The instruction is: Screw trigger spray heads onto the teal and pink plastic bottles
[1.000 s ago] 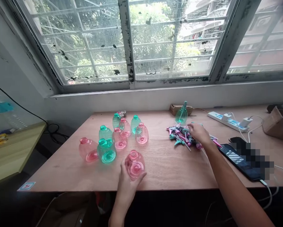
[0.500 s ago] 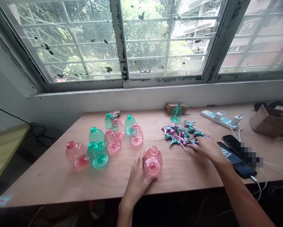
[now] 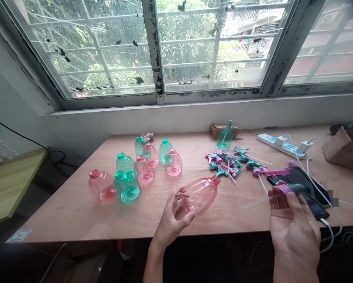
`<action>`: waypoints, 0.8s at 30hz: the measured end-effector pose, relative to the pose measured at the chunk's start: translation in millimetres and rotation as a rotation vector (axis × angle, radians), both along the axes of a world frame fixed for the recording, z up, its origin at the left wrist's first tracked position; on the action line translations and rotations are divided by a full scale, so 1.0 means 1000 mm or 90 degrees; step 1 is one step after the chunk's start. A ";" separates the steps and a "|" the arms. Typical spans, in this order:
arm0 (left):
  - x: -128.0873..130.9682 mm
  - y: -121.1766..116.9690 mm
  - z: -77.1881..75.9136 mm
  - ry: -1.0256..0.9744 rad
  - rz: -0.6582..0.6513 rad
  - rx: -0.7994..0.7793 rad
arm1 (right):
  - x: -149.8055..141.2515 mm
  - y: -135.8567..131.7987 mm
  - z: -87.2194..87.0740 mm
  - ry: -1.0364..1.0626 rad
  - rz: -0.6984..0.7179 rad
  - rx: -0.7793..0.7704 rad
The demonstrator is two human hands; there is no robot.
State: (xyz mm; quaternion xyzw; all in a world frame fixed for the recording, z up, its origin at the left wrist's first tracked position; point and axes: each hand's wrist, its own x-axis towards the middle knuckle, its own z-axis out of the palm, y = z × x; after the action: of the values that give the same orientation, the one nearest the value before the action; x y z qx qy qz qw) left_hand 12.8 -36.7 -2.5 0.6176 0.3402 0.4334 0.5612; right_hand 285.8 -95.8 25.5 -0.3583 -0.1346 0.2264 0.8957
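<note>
The left hand [image 3: 170, 220] is curling its fingers around the base of a pink bottle [image 3: 202, 194], whose neck is pointing toward two o'clock. At the bottle's three o'clock, the right hand [image 3: 296, 230] is pinching a blurred pink-and-grey spray head [image 3: 289, 188], while piled nozzles [image 3: 226, 162] are lying at one o'clock and other bottles [image 3: 145, 171] are standing toward ten.

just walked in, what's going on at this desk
Someone's left hand holds a pink bottle tilted, its open neck toward the right. The right hand holds a pink and grey spray head, blurred, near the phones. More spray heads lie in a loose pile, with pink and green bottles grouped on the left of the table.
</note>
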 end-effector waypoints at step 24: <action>-0.006 -0.001 0.003 -0.083 0.006 -0.041 | -0.052 0.023 -0.044 -0.055 0.427 -0.160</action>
State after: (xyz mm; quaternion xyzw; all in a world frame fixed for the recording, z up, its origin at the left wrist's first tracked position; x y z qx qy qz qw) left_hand 6.7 -38.2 0.1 0.5683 0.3195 0.4642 0.5995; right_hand 233.6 -73.0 -18.8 -0.4108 -0.2536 0.5071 0.7140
